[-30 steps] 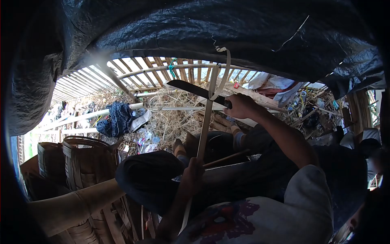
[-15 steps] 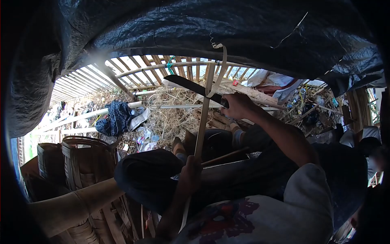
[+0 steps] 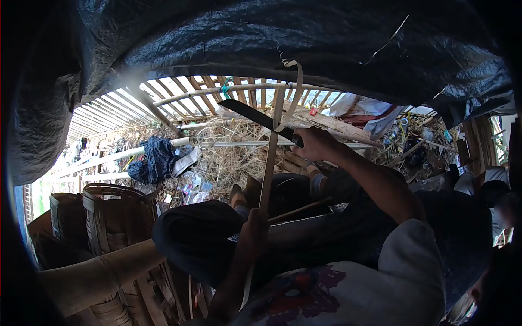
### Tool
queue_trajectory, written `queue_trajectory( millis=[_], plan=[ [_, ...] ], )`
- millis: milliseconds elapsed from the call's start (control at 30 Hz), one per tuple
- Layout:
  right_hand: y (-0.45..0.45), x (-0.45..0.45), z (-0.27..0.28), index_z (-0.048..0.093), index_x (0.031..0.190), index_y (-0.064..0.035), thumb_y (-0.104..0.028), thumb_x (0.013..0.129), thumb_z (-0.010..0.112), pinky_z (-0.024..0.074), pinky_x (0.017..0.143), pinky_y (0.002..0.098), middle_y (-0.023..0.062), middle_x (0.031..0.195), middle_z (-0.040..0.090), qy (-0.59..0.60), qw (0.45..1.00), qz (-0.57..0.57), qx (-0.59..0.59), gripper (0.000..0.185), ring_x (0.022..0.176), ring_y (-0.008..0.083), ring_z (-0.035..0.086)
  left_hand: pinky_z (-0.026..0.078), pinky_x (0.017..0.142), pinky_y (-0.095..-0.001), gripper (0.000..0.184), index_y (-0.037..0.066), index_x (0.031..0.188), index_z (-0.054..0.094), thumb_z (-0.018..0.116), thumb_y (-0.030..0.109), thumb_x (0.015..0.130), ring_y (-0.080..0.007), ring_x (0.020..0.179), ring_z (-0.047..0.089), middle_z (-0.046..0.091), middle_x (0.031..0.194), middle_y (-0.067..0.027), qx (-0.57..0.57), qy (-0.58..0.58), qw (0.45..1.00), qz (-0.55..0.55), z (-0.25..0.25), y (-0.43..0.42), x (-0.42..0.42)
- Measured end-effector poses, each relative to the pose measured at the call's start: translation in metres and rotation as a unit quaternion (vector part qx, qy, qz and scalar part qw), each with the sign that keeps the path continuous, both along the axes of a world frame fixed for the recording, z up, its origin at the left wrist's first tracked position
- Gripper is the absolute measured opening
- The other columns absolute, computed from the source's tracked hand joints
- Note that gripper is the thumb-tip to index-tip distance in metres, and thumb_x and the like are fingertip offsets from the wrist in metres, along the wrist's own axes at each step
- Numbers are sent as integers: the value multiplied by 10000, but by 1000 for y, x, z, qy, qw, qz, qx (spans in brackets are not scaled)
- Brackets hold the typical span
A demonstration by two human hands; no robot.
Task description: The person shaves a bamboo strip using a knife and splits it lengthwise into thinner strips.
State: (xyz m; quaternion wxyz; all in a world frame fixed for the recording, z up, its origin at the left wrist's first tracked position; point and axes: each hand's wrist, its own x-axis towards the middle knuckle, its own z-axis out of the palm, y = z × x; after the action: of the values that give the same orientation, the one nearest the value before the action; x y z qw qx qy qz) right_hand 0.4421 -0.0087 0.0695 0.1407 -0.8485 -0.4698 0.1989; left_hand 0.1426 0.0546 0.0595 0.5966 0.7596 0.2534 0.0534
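Note:
My right hand [image 3: 318, 144] is closed around the dark handle of a machete [image 3: 247, 112], its long black blade pointing up and left. The blade lies across a long flat bamboo strip [image 3: 268, 168], where a thin curled shaving [image 3: 297, 92] peels off and rises above the blade. Lower down, my left hand [image 3: 254, 231] wraps round the same strip, which runs on below it past my shirt. Shadow partly hides the left fingers.
Dry shavings [image 3: 231, 149] and litter cover the ground ahead. A dark blue cloth [image 3: 154, 161] hangs over a bamboo pole. Woven bamboo baskets [image 3: 117, 217] and a thick bamboo pole [image 3: 103, 274] are on the left. A black tarp [image 3: 304, 38] hangs low overhead, before a slatted fence [image 3: 125, 111].
My right hand and the machete have shifted very slightly left and down along the strip. The left hand keeps its grip in nearly the same place.

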Motion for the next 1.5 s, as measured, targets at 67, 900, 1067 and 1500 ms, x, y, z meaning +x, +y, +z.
queue_trajectory(
  millis=[67,900,1067,1500],
  plan=[
    [1,-2,3,602,1024,-2,-334,732,633,498,777,430,205,890,651,7,1000,-3,-7,443,855,342,642,422,576,-444,92,40,958,396,466,74,909,-434,712,564,528,744,-189,8,-5,1000,1,-1,0,0],
    [1,-6,-2,587,951,26,-195,727,572,492,710,459,250,808,623,64,998,3,13,315,791,380,634,404,545,-435,106,45,927,390,470,113,929,-417,665,557,514,698,-186,14,-3,999,37,2,-3,3],
    [3,-8,-4,585,955,28,-211,729,578,493,716,455,239,794,624,76,997,-9,22,329,779,379,633,400,524,-428,165,48,910,403,496,181,938,-423,651,567,525,665,-186,17,15,999,49,9,-3,7],
    [4,-11,5,598,913,15,-287,713,617,497,704,430,217,787,632,72,997,-3,4,362,757,345,640,420,523,-400,248,51,893,425,570,251,908,-357,612,589,543,653,-159,6,19,998,53,11,-4,8]
  ],
)
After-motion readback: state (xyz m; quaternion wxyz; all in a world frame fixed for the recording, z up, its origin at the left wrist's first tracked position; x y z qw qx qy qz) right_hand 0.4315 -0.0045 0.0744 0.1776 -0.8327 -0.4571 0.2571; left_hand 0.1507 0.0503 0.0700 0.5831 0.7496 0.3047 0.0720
